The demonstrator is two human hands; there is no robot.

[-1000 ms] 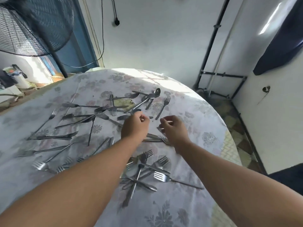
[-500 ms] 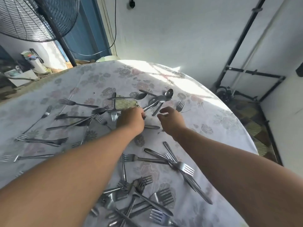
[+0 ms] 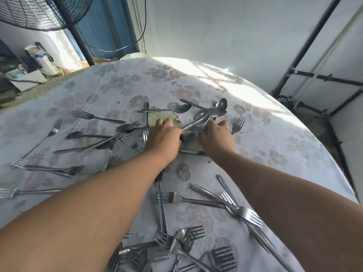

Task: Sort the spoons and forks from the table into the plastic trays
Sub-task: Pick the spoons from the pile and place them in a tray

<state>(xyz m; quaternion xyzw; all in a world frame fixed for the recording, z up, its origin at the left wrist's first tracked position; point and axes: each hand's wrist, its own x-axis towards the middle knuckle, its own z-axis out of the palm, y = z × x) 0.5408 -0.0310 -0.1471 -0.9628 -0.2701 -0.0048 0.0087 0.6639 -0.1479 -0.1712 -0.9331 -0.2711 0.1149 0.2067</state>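
Observation:
Several metal forks and spoons lie scattered on a round table with a flowered cloth [image 3: 196,79]. A small cluster of spoons [image 3: 214,111] lies at the far middle. My left hand [image 3: 165,138] is curled round the handle of one spoon [image 3: 191,125] from that cluster. Just to its right, my right hand [image 3: 216,138] reaches down beside the same handles with fingers loosely bent; I see nothing held in it. One fork [image 3: 238,122] lies right of that hand. Another spoon [image 3: 183,109] lies behind my left hand. No plastic tray is in view.
More forks lie at the left [image 3: 94,117] and in a pile near me [image 3: 186,242]. A standing fan [image 3: 39,14] rises behind the table's far left. Black pipes [image 3: 314,75] run along the wall at right, past the table's edge.
Both hands have moved farther across the table to the spoon cluster. My left hand has closed on a spoon handle. The view has tilted forward.

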